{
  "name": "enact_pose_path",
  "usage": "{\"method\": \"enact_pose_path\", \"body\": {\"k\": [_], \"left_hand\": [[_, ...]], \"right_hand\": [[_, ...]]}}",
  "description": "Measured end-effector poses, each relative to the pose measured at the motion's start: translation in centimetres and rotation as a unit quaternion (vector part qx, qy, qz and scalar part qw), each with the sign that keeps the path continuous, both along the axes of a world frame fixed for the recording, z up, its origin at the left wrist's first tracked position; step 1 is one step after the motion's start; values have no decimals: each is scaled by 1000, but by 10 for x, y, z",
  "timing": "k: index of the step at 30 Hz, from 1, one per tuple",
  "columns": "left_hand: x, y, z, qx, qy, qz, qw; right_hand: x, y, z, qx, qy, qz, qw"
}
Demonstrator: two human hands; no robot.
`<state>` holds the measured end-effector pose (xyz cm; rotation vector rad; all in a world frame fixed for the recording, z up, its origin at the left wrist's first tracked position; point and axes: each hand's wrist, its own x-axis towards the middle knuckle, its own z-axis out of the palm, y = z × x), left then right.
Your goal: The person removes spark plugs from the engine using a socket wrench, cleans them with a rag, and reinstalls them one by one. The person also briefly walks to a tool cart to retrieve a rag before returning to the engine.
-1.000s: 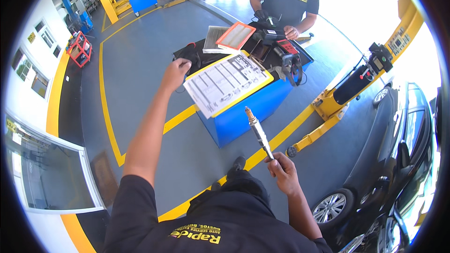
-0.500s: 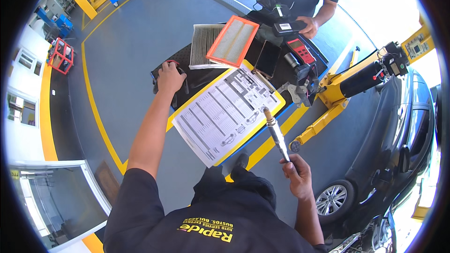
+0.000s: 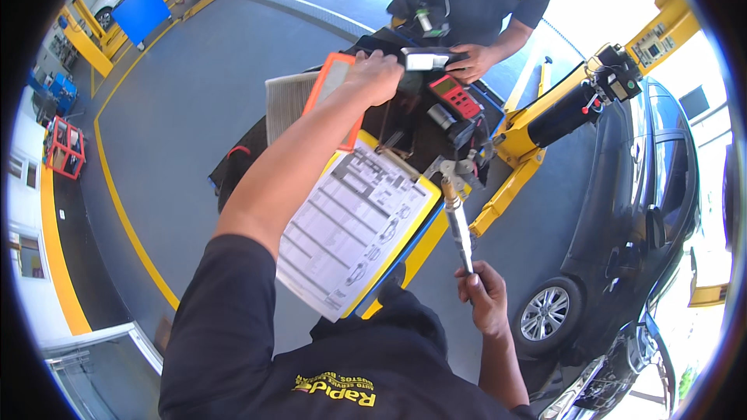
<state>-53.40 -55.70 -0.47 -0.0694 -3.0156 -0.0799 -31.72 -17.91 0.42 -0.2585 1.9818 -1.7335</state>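
While clamped in right hand (image 3: 484, 300), spark plug (image 3: 459, 222) upright, tip up; left hand (image 3: 375, 76) atop orange-framed filter (image 3: 331, 82).

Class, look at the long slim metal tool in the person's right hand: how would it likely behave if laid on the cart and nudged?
The metal tool looks straight and rigid, so it probably won't flex. Its shaft seems round, so it may roll when nudged. The right hand grips only the lower end, so the bulkier top may feel tip-heavy.
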Motion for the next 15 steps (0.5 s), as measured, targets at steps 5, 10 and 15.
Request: {"method": "enact_pose_path", "body": {"k": [5, 10, 15], "left_hand": [[-68, -5, -47, -173, -86, -5, 981], [-87, -18, -60, -201, -98, -54, 973], [-94, -27, -39, -120, -150, -52, 980]], "right_hand": [[-13, 41, -5, -2, 13, -12, 1000], [-27, 74, -18, -1, 13, -27, 1000], [-52, 86, -27, -29, -9, -10, 999]]}}
